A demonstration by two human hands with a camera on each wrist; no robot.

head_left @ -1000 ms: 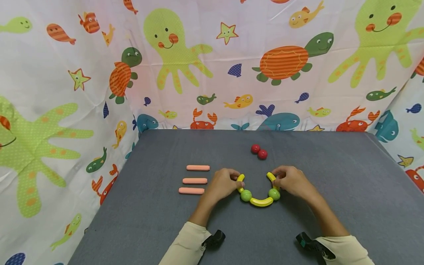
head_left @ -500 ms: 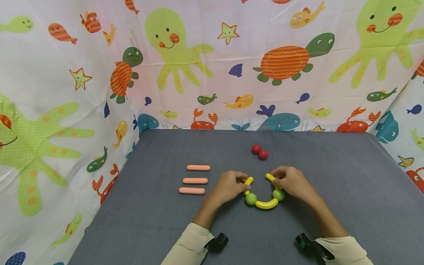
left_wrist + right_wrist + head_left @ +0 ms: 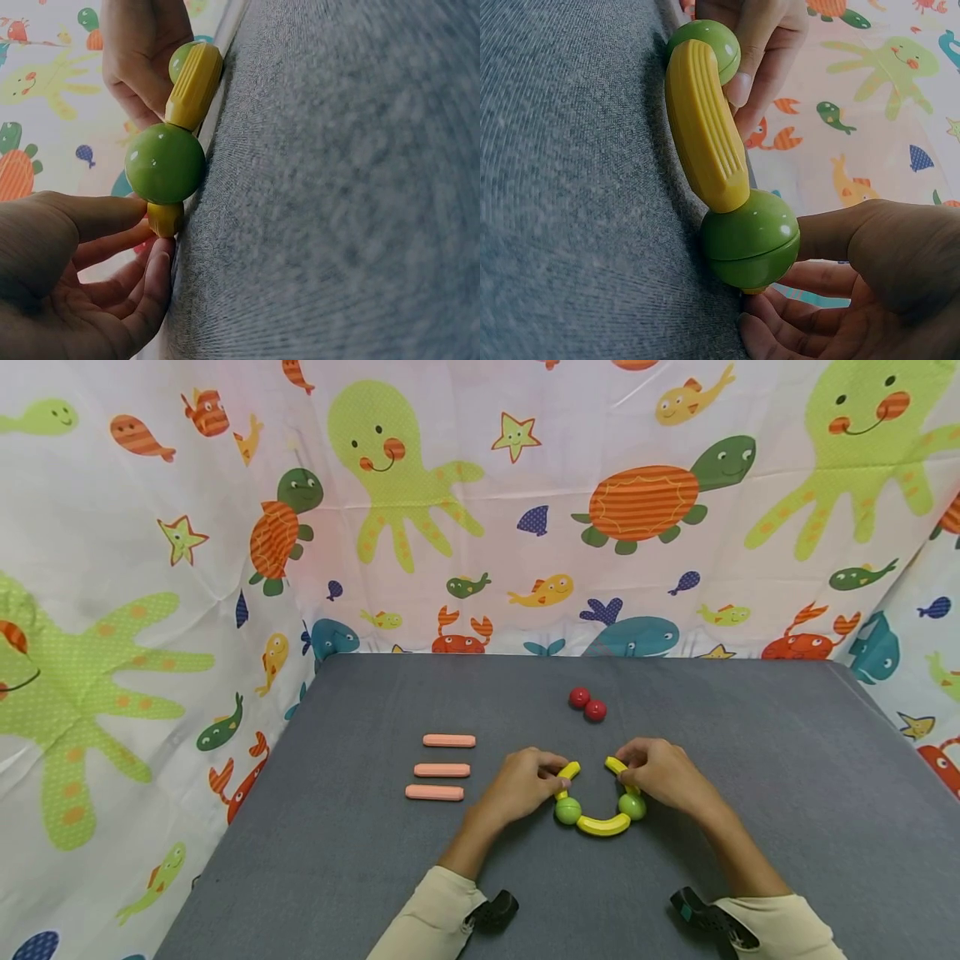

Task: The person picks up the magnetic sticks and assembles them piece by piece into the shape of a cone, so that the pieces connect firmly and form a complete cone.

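A U-shaped chain of three yellow curved rods and two green balls lies on the grey table. My left hand (image 3: pixel 521 782) pinches the left yellow rod (image 3: pixel 572 769) between thumb and fingers. The right yellow rod (image 3: pixel 614 764) is pinched by my right hand (image 3: pixel 663 772). The front yellow rod (image 3: pixel 603 826) joins the left green ball (image 3: pixel 567 811) to the right green ball (image 3: pixel 632 807). A gap separates the far ends of the two held rods. In the left wrist view, the left green ball (image 3: pixel 165 163) sits right against my fingertips.
Two red balls (image 3: pixel 596 711) touch each other beyond the chain. Three straight pink rods (image 3: pixel 442 771) lie side by side to the left of my left hand. A curtain (image 3: pixel 480 502) printed with sea animals hangs behind the grey table (image 3: pixel 360 868).
My left hand has moved right, shifting the chain right and slightly nearer to me. The left rod has tilted inward, narrowing the gap at the far ends. My right hand has barely moved.
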